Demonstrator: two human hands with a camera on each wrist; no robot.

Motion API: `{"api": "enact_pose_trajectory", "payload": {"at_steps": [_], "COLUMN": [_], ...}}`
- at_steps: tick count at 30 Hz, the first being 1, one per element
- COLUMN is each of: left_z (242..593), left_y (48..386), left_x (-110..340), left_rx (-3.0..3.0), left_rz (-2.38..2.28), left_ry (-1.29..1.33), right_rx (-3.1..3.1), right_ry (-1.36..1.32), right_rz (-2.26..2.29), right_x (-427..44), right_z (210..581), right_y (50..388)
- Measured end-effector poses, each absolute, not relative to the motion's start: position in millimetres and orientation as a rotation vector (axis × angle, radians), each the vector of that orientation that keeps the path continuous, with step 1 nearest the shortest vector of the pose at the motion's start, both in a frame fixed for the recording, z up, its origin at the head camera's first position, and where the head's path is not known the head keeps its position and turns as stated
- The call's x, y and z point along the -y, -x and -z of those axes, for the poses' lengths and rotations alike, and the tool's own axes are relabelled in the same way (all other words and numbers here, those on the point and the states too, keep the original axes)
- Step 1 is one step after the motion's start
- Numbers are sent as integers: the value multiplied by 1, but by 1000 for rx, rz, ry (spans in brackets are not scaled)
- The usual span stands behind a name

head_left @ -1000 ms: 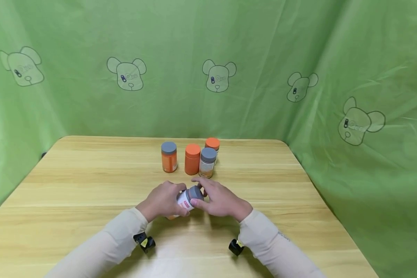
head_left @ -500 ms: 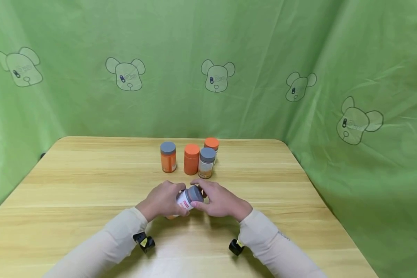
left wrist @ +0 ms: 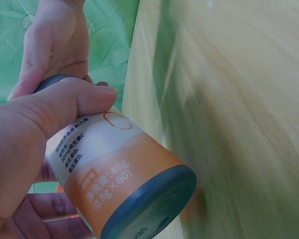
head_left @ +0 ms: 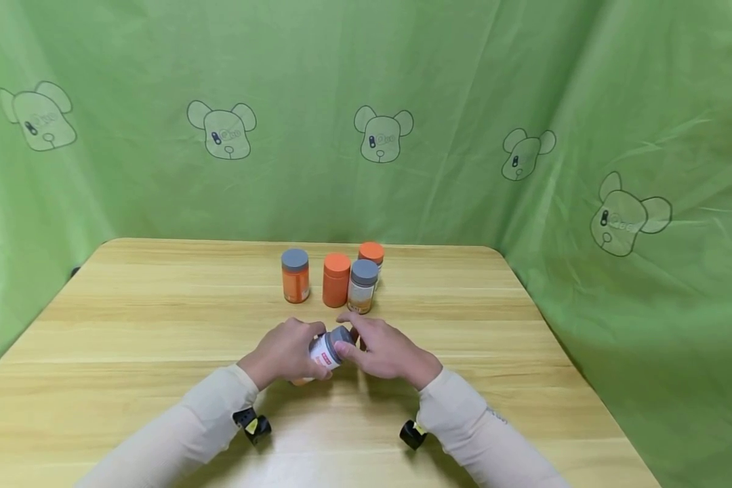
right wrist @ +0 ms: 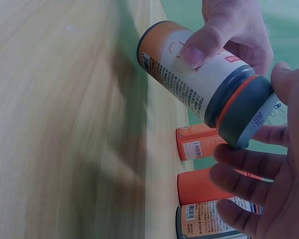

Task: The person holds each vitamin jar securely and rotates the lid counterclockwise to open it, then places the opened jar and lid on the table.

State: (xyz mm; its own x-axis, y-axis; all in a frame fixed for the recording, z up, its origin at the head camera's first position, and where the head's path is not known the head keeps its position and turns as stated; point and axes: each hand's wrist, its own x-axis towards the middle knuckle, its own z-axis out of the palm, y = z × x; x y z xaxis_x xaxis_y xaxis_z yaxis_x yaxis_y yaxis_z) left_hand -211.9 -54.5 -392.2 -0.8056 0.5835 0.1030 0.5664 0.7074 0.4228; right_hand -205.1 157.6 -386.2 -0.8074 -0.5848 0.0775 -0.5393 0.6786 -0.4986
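My left hand (head_left: 287, 349) grips a supplement bottle (head_left: 322, 354) with a white and orange label, thumb across the label in the left wrist view. The bottle is tilted above the table, its dark base (left wrist: 152, 204) facing down and left. At the upper end is a grey screw cap (right wrist: 246, 109), with an orange band showing along its lower edge. My right hand (head_left: 385, 349) holds this cap between thumb and fingers; in the right wrist view the thumb lies on one side, the forefinger against the other. The remaining right fingers are spread off the cap.
Beyond the hands stand several upright bottles: an orange one with a grey cap (head_left: 295, 285), an all-orange one (head_left: 336, 285), a grey-capped pale one (head_left: 362, 295) and, partly hidden behind it, an orange-capped one (head_left: 371, 251). A green curtain (head_left: 305, 169) hangs behind the wooden table (head_left: 158, 318).
My right thumb has shifted a little up along the cap, and the right fingers have moved slightly around it. The left hand and the bottle stay in nearly the same place.
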Motion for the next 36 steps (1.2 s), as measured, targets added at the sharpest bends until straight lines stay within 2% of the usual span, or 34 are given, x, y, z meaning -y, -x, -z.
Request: {"api": "enact_pose_trajectory", "payload": {"at_steps": [9,36], "left_z": [393,392], "left_y": [211,212], "left_x": [55,53], "left_rx": [-2870,-2871], "left_rz": [-680,-662], "left_ry": [-929,-951], "right_rx": [-2756,-2853], "right_ry": [1029,953], "right_rz": [829,819], "right_x": [-159,-158], "right_z": [388,388], "right_y": [203,203]}}
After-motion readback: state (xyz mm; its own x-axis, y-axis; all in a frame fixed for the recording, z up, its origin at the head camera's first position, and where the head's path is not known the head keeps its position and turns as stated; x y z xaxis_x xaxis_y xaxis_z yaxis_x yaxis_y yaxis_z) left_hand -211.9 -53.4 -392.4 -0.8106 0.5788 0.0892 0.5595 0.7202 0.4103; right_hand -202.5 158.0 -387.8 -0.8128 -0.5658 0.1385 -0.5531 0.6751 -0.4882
